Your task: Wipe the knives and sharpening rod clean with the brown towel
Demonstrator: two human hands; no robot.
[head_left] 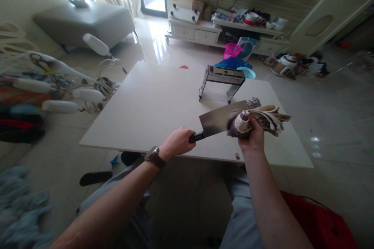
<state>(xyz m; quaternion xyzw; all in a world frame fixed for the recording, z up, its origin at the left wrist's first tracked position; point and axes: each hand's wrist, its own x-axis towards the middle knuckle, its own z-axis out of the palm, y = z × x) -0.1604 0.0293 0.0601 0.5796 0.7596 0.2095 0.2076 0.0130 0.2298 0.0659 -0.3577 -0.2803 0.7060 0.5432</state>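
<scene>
My left hand (181, 140) is closed round the black handle of a cleaver (217, 118). The broad metal blade points up and to the right, above the white table (140, 113). My right hand (253, 134) grips a bunched brown-and-cream cloth (267, 118), and part of it lies against the blade near its far end. Whether the cloth wraps round the back of the blade is hidden. Behind the blade, a metal-and-black rack (223, 73) stands on the table.
A light-blue basket (247, 72) and a blue plastic bag (232, 63) sit beyond the table's far edge, near a pink basket (232, 49). A small red piece (184, 67) lies at the table's far side. A lamp with white shades (87, 94) stands left.
</scene>
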